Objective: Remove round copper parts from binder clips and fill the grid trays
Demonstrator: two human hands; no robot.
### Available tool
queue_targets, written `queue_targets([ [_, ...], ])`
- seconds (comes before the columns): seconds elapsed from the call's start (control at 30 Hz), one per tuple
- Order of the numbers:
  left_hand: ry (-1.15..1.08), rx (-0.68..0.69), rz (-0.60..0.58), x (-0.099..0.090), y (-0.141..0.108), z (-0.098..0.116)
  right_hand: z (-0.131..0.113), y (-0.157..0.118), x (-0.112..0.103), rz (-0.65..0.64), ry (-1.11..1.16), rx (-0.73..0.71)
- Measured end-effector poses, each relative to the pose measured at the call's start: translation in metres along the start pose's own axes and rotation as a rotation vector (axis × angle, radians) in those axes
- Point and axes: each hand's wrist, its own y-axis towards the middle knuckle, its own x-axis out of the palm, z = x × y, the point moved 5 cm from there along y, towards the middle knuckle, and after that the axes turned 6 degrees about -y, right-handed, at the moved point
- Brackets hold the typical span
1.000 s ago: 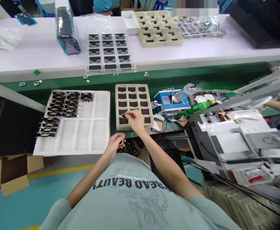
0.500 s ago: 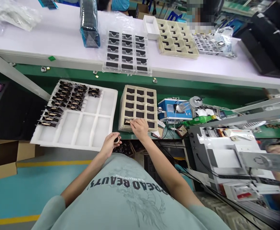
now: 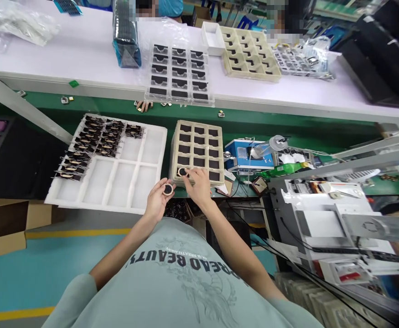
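My left hand pinches a round ring-shaped part with a dark centre, beside the near left corner of a beige compartment tray. Over that tray's near left compartment, my right hand holds a second round part with a gold rim at its fingertips. The tray's compartments have dark bottoms. To the left lies a white foam tray with several black parts bristling with thin pins in its left and far compartments.
A blue device and a green bottle stand right of the beige tray. On the raised shelf sit a clear tray and another beige tray. Another person's hand shows below the shelf edge.
The ring in my left hand has turned to face up. The round part at my right fingertips now shows its dark face. Another person's hand has appeared below the shelf.
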Motion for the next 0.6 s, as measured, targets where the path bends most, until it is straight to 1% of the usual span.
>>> queue_targets([
  [0.1,-0.038,-0.004,0.044,0.005,-0.001,0.0,-0.041,-0.016,-0.009,-0.195,0.009,-0.203],
  [0.13,-0.041,-0.022,0.032,0.007,-0.002,0.0,-0.051,-0.022,-0.01,-0.248,-0.019,-0.261],
  [0.2,-0.018,-0.055,-0.044,0.013,-0.005,-0.001,-0.06,-0.027,-0.011,-0.274,-0.079,-0.315],
  [0.23,0.01,-0.068,-0.095,0.015,-0.006,-0.001,-0.06,-0.026,-0.01,-0.261,-0.087,-0.316],
  [0.3,0.111,-0.096,-0.194,0.017,-0.003,0.004,-0.048,-0.015,-0.007,-0.211,-0.058,-0.268],
  [0.37,0.311,-0.101,-0.292,0.016,0.013,0.019,-0.024,0.005,-0.004,-0.131,-0.002,-0.142],
  [0.4,0.461,-0.051,-0.329,0.015,0.028,0.033,-0.01,0.016,-0.001,-0.094,0.029,-0.061],
  [0.43,0.637,0.038,-0.353,0.014,0.047,0.053,0.005,0.027,0.001,-0.067,0.055,0.017],
  [0.47,0.836,0.193,-0.341,0.013,0.07,0.078,0.018,0.038,0.005,-0.055,0.07,0.084],
  [0.53,1.247,0.545,-0.198,0.01,0.12,0.137,0.039,0.056,0.012,-0.06,0.043,0.177],
  [0.57,1.436,0.67,-0.136,0.009,0.146,0.164,0.046,0.062,0.015,-0.066,0.009,0.202],
  [0.6,1.603,0.761,-0.117,0.008,0.17,0.187,0.051,0.067,0.018,-0.065,-0.028,0.217],
])
